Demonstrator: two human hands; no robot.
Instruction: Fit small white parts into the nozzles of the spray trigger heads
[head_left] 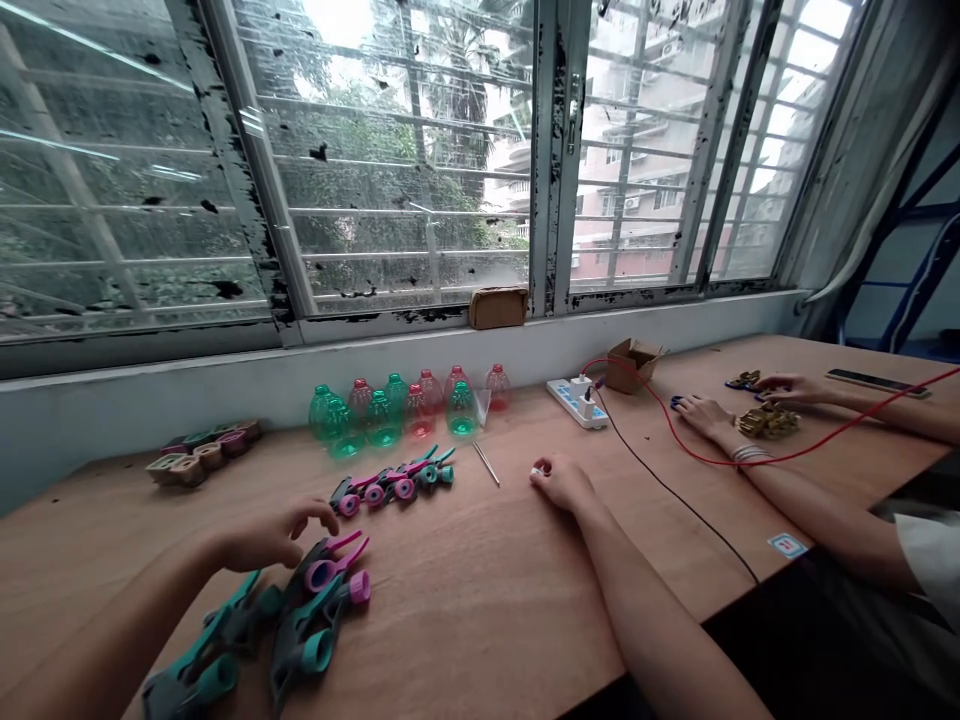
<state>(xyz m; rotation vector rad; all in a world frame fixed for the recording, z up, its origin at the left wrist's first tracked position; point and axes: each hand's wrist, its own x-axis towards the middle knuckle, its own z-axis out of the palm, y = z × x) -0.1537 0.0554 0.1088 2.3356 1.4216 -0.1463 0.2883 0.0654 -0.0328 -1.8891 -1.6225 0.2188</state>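
My left hand (274, 532) hovers with curled, parted fingers just over a group of trigger spray heads (319, 575) in grey, pink and teal. Its fingertips are close to the nearest pink-levered one, and I cannot tell whether they touch it. My right hand (564, 484) rests on the table, thumb and fingers pinched on a small white piece (536, 472), mostly hidden. Between the hands, farther back, lies a row of similar spray heads (390, 488). A thin pair of metal tweezers (486, 463) lies left of my right hand.
Green and red clear bottles (382, 425) stand along the wall, beside stacked brown-edged pieces (202, 452). To the right are a power strip (596, 420), a cardboard box (631, 368) and a red cable (675, 432). Another person's hands (705, 418) work near brass-coloured parts (769, 420).
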